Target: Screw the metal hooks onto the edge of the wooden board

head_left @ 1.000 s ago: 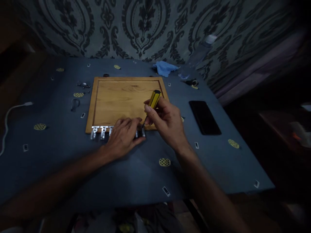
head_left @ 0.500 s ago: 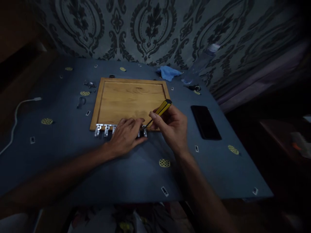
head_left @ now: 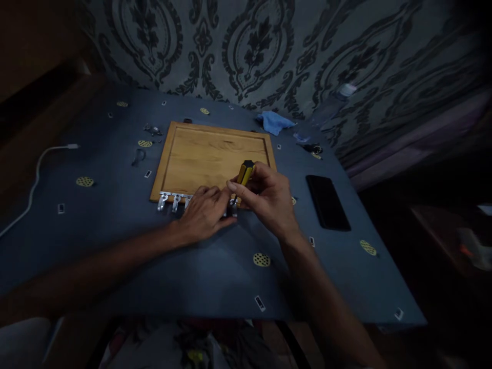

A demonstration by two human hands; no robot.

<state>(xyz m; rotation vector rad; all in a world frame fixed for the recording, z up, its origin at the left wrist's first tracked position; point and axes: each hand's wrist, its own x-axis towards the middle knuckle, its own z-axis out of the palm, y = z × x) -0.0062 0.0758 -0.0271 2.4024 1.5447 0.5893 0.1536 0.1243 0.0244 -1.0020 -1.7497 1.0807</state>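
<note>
A framed wooden board (head_left: pixel 203 159) lies on the table, with a row of silver metal hooks (head_left: pixel 176 201) along its near edge. My left hand (head_left: pixel 205 211) lies over the middle of that row, its thumb and forefinger closed around the hook at the right end, partly hidden. In my right hand (head_left: pixel 271 200) is a yellow and black screwdriver (head_left: pixel 244 173), its handle pinched between thumb and fingers. The shaft points down at the right-end hook, close to my left fingertips. Whether the tip sits in a screw is too small to tell.
Small metal parts (head_left: pixel 152 129) and a curved piece (head_left: pixel 138 157) lie left of the board. A white cable (head_left: pixel 40 163) runs along the left. To the right are a black phone (head_left: pixel 328 202), a blue cloth (head_left: pixel 274 122), a clear bottle (head_left: pixel 332 107) and a small dark object (head_left: pixel 310 148).
The screwdriver handle has swung from leaning right to nearly upright, and my right hand has turned with it. My left hand stays on the hooks. The whole view has shifted slightly.
</note>
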